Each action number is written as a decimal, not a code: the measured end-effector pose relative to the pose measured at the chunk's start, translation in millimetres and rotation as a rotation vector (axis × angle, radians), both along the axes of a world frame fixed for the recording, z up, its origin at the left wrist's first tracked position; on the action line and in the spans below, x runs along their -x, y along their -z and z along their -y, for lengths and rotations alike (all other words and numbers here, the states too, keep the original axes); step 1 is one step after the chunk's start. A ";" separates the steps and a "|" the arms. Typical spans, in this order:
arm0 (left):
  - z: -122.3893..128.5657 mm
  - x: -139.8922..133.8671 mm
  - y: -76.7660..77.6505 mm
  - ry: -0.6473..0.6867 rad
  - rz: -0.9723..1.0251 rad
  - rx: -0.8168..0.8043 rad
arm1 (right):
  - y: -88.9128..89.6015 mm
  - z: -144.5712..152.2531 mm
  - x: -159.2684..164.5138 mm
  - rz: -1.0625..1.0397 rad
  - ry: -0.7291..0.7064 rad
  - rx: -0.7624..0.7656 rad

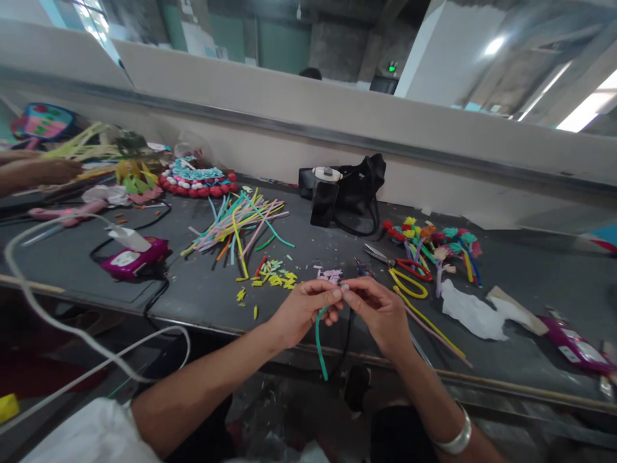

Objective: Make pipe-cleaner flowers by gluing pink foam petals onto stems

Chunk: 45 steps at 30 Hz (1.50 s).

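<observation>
Holding green strip (319, 344) where hands (301, 314) meet; upper end hidden.

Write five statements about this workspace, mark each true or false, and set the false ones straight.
1. A green strip hangs down below the left hand. True.
2. The left hand and the right hand are held wide apart. False: they meet at their fingertips.
3. Small yellow pieces lie on the table, beyond the left hand. True.
4. A silver bangle is worn on the left arm. False: it is on the right arm.
5. The black bag lies at the table's near edge. False: it is at the back, by the partition.
</observation>
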<state>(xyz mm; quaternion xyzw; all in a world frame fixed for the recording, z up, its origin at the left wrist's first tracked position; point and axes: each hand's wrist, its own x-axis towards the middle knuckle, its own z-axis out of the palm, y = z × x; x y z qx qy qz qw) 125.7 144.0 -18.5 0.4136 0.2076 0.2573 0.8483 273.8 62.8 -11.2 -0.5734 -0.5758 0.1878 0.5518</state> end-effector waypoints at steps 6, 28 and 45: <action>-4.4 7.0 -9.1 0.019 0.033 -0.038 | -14.3 -3.1 1.1 0.109 -0.064 -0.065; -11.1 34.1 -34.6 -0.001 -0.227 -0.754 | -11.9 -4.9 20.1 -0.800 -0.351 0.393; -7.4 13.9 -3.8 0.427 -0.791 -2.172 | 10.5 -15.1 -4.9 0.509 -0.053 0.096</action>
